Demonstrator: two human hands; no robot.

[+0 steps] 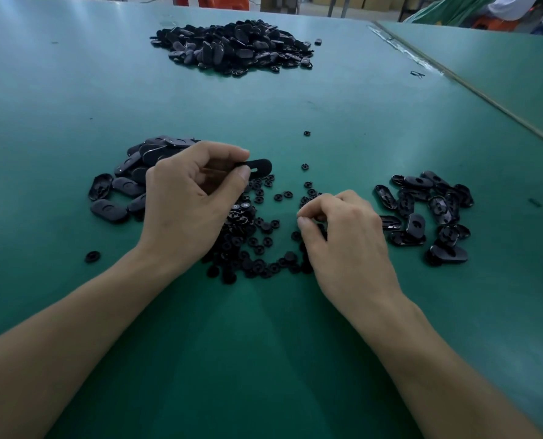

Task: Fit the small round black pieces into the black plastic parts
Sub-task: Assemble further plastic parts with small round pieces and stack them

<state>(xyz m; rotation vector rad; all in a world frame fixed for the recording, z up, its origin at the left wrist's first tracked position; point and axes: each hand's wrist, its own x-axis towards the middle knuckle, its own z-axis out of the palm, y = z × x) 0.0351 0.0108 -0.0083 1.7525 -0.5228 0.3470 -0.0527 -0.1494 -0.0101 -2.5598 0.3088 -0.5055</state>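
Left hand (187, 198): pinches one black plastic part (257, 166) between thumb and forefinger, with its slotted end poking out to the right above the scatter.
Right hand (343, 229): fingers curl low over the small round pieces (257, 245); it cannot be told whether a piece sits between thumb and forefinger.
Step in hand: probably picking a single round piece for the held part.
Doing it well: take one piece only, turn it the right way up, bring the part's opening to meet it squarely, then press evenly.
Near piles: parts lie in a left heap (121, 185) and a right heap (428, 213).
Beyond: far heap (235, 45) on the green table (264, 359).
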